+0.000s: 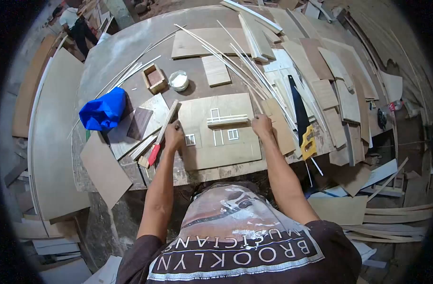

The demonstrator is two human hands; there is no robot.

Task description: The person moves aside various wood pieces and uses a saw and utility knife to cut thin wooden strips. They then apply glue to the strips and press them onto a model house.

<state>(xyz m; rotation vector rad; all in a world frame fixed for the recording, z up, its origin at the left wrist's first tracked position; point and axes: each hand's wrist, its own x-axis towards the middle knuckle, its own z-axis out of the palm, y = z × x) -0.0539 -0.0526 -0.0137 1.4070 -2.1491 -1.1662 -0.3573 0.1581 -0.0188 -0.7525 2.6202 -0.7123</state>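
Between my hands a thin plywood board [240, 156] lies on the worktable. Small white window frames [233, 135] and a door-like outline [218, 137] are fixed on it, with a raised stack of thin wood strips [227, 120] across its upper middle. My left hand [174, 136] is closed at the board's left edge, beside a bundle of thin sticks [167, 121] and a red-handled tool [154, 155]. My right hand [262, 126] is closed at the upper right edge, its fingertips partly hidden. Next to it lies a brown sheet [279, 124].
A handsaw [307, 138] with a yellow handle lies at the right among wood offcuts [347, 102]. Behind the board stand a small wooden box [154, 79] and a tub of white paste [178, 81]. A blue bag [103, 110] sits left. Another person [76, 28] stands far left.
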